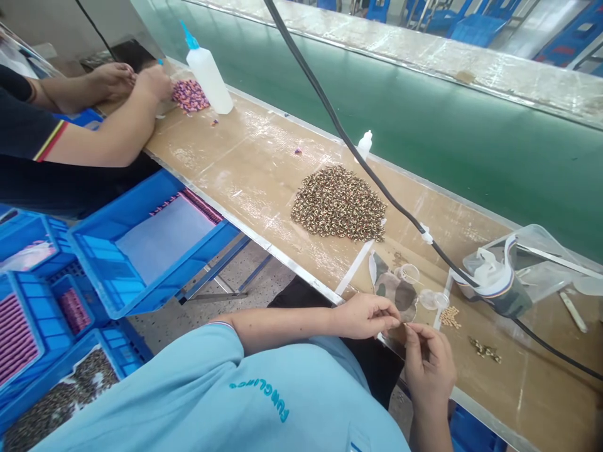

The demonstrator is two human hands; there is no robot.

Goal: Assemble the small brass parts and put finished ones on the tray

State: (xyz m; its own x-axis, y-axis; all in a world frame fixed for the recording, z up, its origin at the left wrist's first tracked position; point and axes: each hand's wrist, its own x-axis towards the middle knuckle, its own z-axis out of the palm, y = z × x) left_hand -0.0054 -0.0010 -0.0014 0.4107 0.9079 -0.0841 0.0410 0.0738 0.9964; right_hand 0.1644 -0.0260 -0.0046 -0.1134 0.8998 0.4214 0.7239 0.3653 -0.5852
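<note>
My left hand (pixel 370 316) reaches in over the table's front edge, its thumb and fingers pinched on something too small to make out. Close beside it, almost touching, my right hand (pixel 428 358) is also pinched, and what it grips is too tiny to tell. Behind both hands lies a camouflage cloth piece (pixel 398 292) with clear round lids (pixel 431 299) next to it. A small pile of tan beads (pixel 450 317) and a few dark-and-gold pieces (pixel 485 349) lie to the right. A large heap of gold-and-dark pieces (pixel 338 204) sits farther back.
A black cable (pixel 325 103) crosses in front of the table (pixel 249 182). A small white bottle (pixel 364 144) and a larger bottle (pixel 210 78) stand at the back. At the right is a plastic container (pixel 541 245). Blue crates (pixel 113 301) are at left, below another person's hands (pixel 153 81).
</note>
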